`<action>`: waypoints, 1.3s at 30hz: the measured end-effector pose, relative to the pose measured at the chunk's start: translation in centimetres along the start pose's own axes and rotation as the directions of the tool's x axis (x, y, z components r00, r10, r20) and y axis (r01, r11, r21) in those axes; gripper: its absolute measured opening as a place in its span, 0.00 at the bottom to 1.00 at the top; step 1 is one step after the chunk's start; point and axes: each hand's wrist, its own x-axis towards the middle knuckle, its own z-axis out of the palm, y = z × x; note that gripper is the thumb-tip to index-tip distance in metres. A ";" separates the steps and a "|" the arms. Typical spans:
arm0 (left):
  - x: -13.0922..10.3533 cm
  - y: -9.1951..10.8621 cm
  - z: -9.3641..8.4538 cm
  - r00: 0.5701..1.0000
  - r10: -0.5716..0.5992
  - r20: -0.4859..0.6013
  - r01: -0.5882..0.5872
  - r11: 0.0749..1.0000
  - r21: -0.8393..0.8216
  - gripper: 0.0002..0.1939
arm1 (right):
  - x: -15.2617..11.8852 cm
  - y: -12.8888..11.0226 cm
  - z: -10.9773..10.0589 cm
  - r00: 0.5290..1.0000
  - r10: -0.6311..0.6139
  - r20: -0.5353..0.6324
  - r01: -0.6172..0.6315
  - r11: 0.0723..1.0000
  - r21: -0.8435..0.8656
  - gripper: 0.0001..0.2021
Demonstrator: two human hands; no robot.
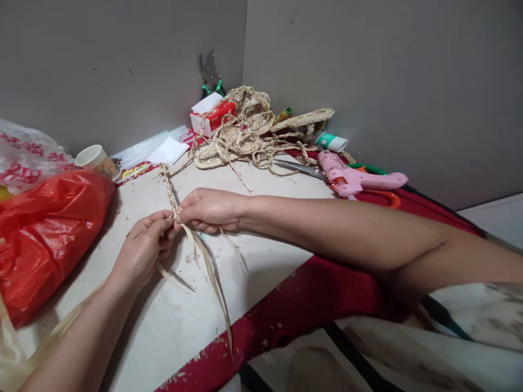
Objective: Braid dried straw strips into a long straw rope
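While left hand (147,239) and right hand (211,209) pinch the straw braid (169,188) at its lower end, over the desk (163,332), plaiting looks in hand; next move likely calls for crossing loose strands (211,265).

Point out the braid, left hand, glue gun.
Braid (169,188), head view: middle of plaited length.
Left hand (149,237), head view: back of hand.
Glue gun (346,178), head view: pink body.
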 end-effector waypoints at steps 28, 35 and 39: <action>0.5 -1.0 0.0 0.999 0.023 -0.031 -0.019 0.992 0.125 0.13 | -1.1 -1.8 -0.8 0.984 -0.158 0.079 0.159 0.601 -0.783 0.11; 0.0 -0.8 0.5 0.999 -0.001 -0.041 0.000 1.000 -0.028 0.17 | -1.8 -0.8 1.7 0.979 -0.199 -0.039 0.053 0.433 -0.900 0.11; 0.0 -1.0 0.5 0.999 0.021 -0.028 -0.021 1.000 -0.003 0.14 | -2.8 -1.0 2.9 0.995 -0.096 0.023 0.054 0.340 -0.939 0.11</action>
